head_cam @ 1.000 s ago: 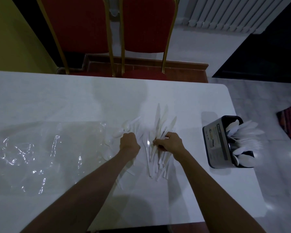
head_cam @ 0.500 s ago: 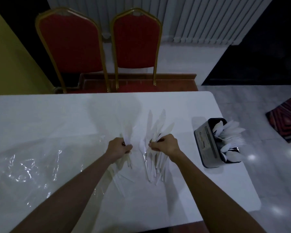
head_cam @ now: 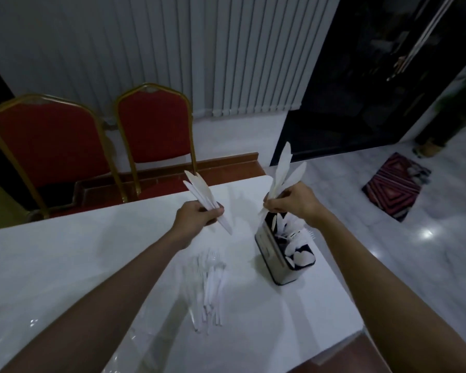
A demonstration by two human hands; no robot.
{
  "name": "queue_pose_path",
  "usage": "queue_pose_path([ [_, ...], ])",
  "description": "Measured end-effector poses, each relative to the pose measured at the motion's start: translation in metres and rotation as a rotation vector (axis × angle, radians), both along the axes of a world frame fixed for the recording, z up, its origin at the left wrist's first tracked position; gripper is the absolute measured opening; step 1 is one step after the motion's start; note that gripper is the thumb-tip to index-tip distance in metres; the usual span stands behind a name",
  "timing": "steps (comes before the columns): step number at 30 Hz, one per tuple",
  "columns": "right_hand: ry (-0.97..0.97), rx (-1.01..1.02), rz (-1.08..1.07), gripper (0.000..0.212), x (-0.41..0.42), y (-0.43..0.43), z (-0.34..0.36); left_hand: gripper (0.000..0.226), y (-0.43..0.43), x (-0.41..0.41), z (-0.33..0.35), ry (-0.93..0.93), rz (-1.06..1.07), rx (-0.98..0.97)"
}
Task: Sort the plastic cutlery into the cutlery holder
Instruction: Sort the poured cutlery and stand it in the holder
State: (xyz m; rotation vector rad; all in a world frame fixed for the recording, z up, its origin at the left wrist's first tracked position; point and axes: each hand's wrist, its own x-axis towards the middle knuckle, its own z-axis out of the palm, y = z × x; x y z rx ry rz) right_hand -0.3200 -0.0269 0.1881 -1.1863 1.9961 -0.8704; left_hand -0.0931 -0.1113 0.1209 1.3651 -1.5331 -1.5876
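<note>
Two bundles of white plastic knives are held above the table (head_cam: 65,251), one in each of the hands. The left hand (head_cam: 197,219) is curled round the left bundle (head_cam: 199,189), blades fanned up and away, over the table and well to the left of the cutlery holder (head_cam: 269,251). The right hand (head_cam: 293,201) is closed round the handles of the right bundle (head_cam: 283,168), just above the far end of the holder, with the handle ends pointed down towards it. The holder, set near the table's right edge, is already partly filled: spoons (head_cam: 301,258) are seen in the near compartment and fork tines further back. A loose pile of forks (head_cam: 210,281) lies on the table between the forearms. The task is judged well advanced but unfinished: neither bundle has been dropped in yet, and the pile is left to be sorted.
</note>
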Motion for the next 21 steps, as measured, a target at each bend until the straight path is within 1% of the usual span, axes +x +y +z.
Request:
queue_pose_path([
  [3,0.108,0.096,0.013,0.016,-0.038,0.006,-0.015,0.017,0.012,-0.039,-0.005,-0.001,-0.061,0.038],
  [6,0.288,0.129,0.048,0.022,-0.066,0.007,-0.044,0.017,0.024,-0.075,-0.015,0.015,-0.029,0.041],
  [8,0.341,0.135,0.092,0.027,-0.079,0.006,-0.063,0.015,0.032,-0.096,-0.022,0.003,0.005,0.026],
  [11,0.365,0.159,0.179,0.038,-0.095,0.004,-0.086,0.012,0.041,-0.122,-0.034,-0.048,-0.018,-0.002],
  [13,0.357,0.169,0.227,0.036,-0.1,0.001,-0.092,0.016,0.046,-0.132,-0.04,-0.087,-0.029,-0.03],
  [16,0.348,0.194,0.322,0.031,-0.105,-0.006,-0.093,0.023,0.05,-0.145,-0.043,-0.107,0.022,-0.063],
  [19,0.352,0.213,0.423,0.04,-0.11,-0.012,-0.089,0.027,0.051,-0.154,-0.043,-0.175,0.045,-0.16],
  [21,0.363,0.233,0.477,0.033,-0.114,-0.016,-0.088,0.026,0.049,-0.153,-0.044,-0.221,-0.006,-0.226],
])
